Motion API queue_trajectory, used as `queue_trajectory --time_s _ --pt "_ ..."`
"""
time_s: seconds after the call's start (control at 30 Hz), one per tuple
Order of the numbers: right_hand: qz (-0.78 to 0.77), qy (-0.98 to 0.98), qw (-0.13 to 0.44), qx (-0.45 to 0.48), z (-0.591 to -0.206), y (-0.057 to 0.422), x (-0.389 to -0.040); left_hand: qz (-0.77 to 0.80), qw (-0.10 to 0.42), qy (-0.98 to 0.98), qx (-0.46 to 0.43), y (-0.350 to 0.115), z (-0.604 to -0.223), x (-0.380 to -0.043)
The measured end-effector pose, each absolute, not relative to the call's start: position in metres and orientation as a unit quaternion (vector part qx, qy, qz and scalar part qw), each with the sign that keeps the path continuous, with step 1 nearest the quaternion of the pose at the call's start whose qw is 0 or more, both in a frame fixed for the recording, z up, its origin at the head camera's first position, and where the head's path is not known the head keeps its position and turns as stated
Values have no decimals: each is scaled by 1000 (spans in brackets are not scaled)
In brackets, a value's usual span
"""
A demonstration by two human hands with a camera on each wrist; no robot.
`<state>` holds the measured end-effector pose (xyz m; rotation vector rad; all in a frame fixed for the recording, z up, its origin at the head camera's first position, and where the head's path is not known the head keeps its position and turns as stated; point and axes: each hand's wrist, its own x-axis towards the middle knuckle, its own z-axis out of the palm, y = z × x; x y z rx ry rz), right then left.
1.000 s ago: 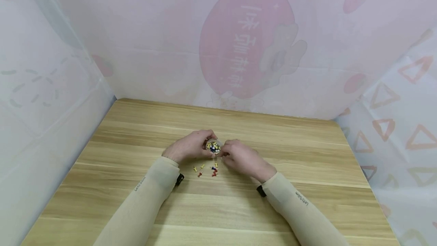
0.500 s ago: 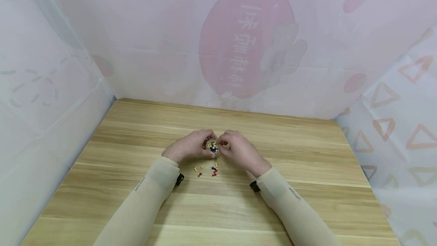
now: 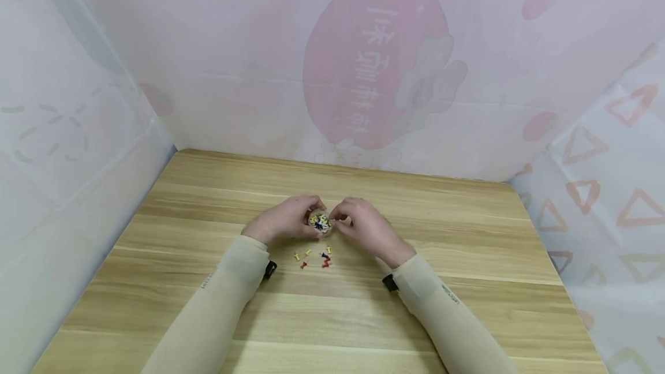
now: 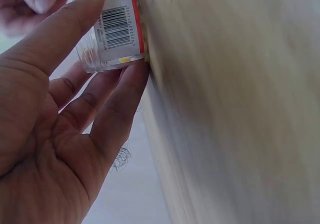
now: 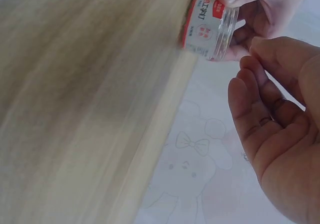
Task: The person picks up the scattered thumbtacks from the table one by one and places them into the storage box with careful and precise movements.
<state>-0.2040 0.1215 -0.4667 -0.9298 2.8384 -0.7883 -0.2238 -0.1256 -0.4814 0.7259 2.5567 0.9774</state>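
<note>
My left hand (image 3: 288, 218) grips a small clear jar (image 4: 117, 29) round its sides, thumb on one side and fingers on the other. The jar has a white label with a barcode and red edging, and its open mouth shows yellow, white and blue push pins (image 3: 320, 222). Close beside the jar's rim is my right hand (image 3: 363, 227), thumb and forefinger tips brought together and the other fingers bent. I cannot tell whether a pin sits between those fingertips. Loose on the tabletop in front of the jar lie yellow push pins (image 3: 296, 257), red push pins (image 3: 325, 265) and a blue push pin (image 3: 324, 255).
The wood-grain table (image 3: 322, 316) is bounded at the back by a pale printed backdrop (image 3: 249, 114) with pink shapes. Similar printed sheets hang at the left and right sides. Both forearms, in beige sleeves (image 3: 223, 299), come in from the near edge.
My right hand has moved up and left to the jar's rim over the second. In the last half second my left hand has shifted the jar slightly left. The loose pins stay put.
</note>
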Motion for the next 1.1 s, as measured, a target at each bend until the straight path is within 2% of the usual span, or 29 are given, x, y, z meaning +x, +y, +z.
queue_trajectory --time_s 0.17,0.5,1.1 --pt "-233 909 38 -344 -469 126 -203 337 155 895 247 -137 -480 -227" --pt "-93 850 29 -518 -476 133 -200 331 163 898 242 -140 -479 -229" --pt "-62 853 40 -517 -483 125 -200 339 168 895 236 -139 -479 -228"
